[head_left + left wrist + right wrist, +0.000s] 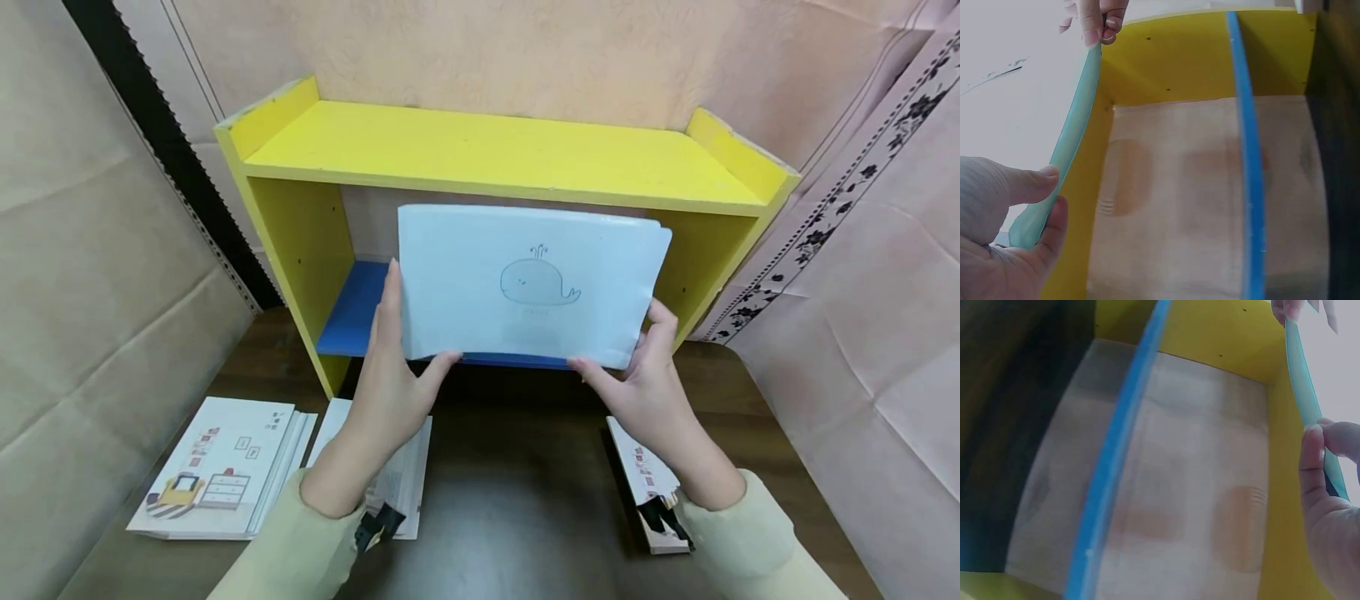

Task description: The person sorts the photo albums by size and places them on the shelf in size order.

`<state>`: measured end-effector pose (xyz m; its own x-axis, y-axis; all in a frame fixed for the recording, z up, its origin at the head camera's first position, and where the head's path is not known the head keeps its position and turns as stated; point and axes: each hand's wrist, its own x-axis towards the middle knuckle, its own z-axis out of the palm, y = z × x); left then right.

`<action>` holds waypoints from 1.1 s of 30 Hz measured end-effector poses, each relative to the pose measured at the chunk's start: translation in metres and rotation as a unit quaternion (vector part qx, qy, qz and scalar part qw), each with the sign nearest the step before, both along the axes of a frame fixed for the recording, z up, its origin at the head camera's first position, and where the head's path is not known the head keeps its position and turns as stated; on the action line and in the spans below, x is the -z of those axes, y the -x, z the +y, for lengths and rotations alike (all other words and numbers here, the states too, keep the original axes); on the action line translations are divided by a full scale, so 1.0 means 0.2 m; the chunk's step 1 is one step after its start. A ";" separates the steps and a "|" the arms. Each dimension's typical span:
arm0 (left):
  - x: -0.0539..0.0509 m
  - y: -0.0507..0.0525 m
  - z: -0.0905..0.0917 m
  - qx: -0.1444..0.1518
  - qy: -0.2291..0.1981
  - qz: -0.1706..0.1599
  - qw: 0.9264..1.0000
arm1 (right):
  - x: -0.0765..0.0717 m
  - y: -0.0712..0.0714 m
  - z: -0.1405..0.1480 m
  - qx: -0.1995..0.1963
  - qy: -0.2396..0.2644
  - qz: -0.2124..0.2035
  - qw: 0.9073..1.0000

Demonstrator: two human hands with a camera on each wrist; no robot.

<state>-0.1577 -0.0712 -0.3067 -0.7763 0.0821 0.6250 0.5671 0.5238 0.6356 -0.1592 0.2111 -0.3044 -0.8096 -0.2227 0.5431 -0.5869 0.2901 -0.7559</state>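
A light blue notebook point(457, 279) with a line-drawn whale on its cover is held up in front of the bookshelf. My left hand point(393, 367) grips its lower left corner, thumb on the near face. At the lower right corner my right hand point(652, 392) pinches it the same way. The left wrist view shows the notebook's greenish edge point(1075, 134), slightly bowed, between thumb and fingers. In the right wrist view, thumb and fingers likewise clasp the notebook point(1304, 381). Its back is hidden in the head view.
The yellow bookshelf point(480, 150) has a blue lower board point(341, 321). A stack of white books point(217, 475) lies at left on the dark table point(517, 500). Another white stack point(412, 475) is partly under my left forearm, and a third point(637, 458) beside my right forearm. Cloth surrounds the table.
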 end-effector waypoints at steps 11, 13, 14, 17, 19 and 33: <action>-0.12 0.05 0.01 0.028 -0.046 0.020 0.998 | -0.16 0.01 -0.01 -0.005 0.037 0.000 0.999; -0.12 0.05 0.01 0.040 -0.061 0.016 0.997 | -0.18 -0.01 -0.02 -0.006 0.044 0.002 0.999; -0.12 0.05 0.01 0.045 -0.068 0.014 0.997 | -0.19 -0.02 -0.03 -0.006 0.047 0.004 0.999; -0.13 0.04 0.01 0.057 -0.089 0.016 0.994 | -0.23 -0.05 -0.04 -0.009 0.048 0.017 0.999; -0.13 0.04 0.01 0.065 -0.105 0.022 0.992 | -0.24 -0.06 -0.05 -0.005 0.037 0.031 0.999; -0.37 0.00 0.06 0.108 -0.241 0.097 0.960 | -0.37 0.01 -0.04 -0.025 0.121 0.066 0.990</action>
